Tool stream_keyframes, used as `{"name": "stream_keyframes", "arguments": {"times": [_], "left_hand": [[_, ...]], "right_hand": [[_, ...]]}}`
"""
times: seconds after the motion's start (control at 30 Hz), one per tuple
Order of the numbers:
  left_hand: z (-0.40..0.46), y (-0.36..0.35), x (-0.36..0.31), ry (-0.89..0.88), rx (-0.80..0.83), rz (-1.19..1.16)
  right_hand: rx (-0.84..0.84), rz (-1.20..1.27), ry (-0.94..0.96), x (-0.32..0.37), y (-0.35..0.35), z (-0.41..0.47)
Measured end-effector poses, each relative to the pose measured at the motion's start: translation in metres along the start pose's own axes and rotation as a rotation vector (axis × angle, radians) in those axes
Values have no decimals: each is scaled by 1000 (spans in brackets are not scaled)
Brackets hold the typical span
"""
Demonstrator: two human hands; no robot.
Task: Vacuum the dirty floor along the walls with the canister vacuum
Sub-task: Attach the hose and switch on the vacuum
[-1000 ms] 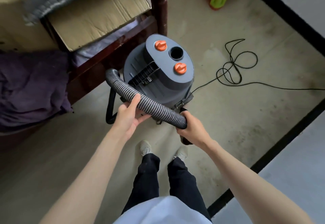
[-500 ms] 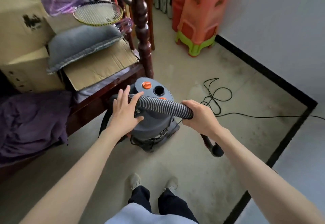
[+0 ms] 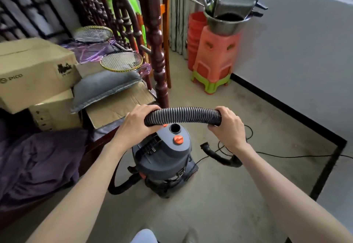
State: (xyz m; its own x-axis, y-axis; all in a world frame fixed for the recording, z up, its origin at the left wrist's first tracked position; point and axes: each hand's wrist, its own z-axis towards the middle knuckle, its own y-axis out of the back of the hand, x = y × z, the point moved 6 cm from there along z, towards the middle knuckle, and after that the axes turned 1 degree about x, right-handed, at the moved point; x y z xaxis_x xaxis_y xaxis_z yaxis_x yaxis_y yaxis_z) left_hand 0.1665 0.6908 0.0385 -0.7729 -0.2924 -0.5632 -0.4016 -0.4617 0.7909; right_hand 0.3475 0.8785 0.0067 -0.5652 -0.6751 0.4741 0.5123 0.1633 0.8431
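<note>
I hold the ribbed black-and-grey flexible vacuum hose in an arch across the middle of the frame, my left hand curled round its left end and my right hand wrapped round its right end. Past my right hand the hose drops to a curved black plastic nozzle handle that hangs just right of centre, its open end pointing up and left. Directly below the arch stands the dark grey canister vacuum on the dull beige floor, with an orange knob and a round open port on its lid; another stretch of hose loops from its lower left side. A thin black power cord trails over the floor toward the right edge. At left, a dark red carved wooden bedpost rises beside the canister, and behind it lie flattened brown cardboard, a grey cushion, two yellow-rimmed badminton rackets, tan cardboard boxes and a purple cloth. In the upper right, stacked orange and green plastic stools carry a metal basin against the white wall with its black skirting stripe.
</note>
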Motion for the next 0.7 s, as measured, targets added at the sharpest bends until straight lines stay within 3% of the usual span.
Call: {"name": "stream_keyframes", "arguments": {"times": [0.13,0.47,0.6,0.7], "left_hand": [[2,19,-8,29,-26,7],[-4,47,-27,93,-72,-23],[-8,48,-40,63,-62,27],[-16,47,-44,72,-50,23]], "right_hand": [[-39,62,-109,0,-7,4],[74,98,-446,-3,-12,3],[234,471,-750,-31,-28,-13],[166,1059,-1026,-41,-36,-23]]}}
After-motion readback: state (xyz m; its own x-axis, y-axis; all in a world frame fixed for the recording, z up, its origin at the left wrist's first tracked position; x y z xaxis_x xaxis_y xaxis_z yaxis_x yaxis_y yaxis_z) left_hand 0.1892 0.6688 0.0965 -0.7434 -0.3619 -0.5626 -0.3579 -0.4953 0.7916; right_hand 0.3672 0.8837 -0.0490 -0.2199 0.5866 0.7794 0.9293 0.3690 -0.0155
